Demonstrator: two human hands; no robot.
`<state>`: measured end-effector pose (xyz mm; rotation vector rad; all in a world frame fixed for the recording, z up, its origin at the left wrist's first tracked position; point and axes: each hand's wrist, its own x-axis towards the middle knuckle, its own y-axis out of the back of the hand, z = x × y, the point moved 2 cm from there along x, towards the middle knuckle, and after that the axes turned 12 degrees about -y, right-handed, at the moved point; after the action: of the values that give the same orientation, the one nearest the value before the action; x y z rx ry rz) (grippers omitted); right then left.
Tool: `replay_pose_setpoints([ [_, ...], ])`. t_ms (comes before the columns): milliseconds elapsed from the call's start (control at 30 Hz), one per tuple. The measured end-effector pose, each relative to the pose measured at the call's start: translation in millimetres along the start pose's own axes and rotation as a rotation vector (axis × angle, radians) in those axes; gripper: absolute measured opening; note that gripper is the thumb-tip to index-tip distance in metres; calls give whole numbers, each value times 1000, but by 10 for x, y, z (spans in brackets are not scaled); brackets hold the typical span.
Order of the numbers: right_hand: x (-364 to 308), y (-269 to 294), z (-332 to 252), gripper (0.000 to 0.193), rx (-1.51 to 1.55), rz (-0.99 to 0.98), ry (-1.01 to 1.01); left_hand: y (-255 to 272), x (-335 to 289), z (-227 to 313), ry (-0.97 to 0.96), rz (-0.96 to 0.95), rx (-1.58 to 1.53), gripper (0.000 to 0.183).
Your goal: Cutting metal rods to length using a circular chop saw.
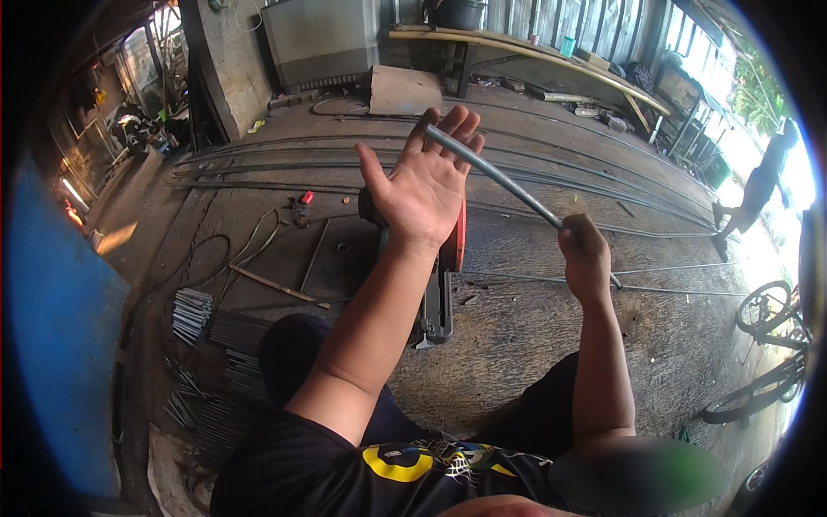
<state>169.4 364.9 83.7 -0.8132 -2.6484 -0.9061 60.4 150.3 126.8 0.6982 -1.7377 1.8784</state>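
Observation:
My left hand (422, 189) is raised in front of me, palm showing, with the fingers stretched and the thumb apart. My right hand (586, 254) is closed around a grey metal rod (504, 181), which slants down from upper left to lower right. The rod's far end lies across the fingers of my left hand, which are not closed round it. Behind my left hand and forearm stands a floor machine with a red guard (459, 237) and a dark metal base (437, 310). My arm hides much of it.
Long steel bars (301, 164) lie across the floor beyond my hands. Bundles of short rods (191, 314) and a wooden stick (280, 287) lie at left, near a blue panel (60, 345). At right are a bicycle (762, 388) and a person (762, 185). A bench (525, 47) stands behind.

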Motion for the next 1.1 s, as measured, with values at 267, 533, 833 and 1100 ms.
replay_pose_setpoints([
  [267,-44,-188,22,9,-60,-132,-69,-31,50,83,0,-83,-12,103],
  [533,-36,-259,54,9,-72,-190,66,6,49,126,13,-133,8,106],
  [833,-91,-330,70,17,-11,-274,-91,-84,35,172,6,-123,-25,106],
  [1100,-100,-362,157,21,107,-303,-62,-97,19,159,12,-85,-28,100],
])
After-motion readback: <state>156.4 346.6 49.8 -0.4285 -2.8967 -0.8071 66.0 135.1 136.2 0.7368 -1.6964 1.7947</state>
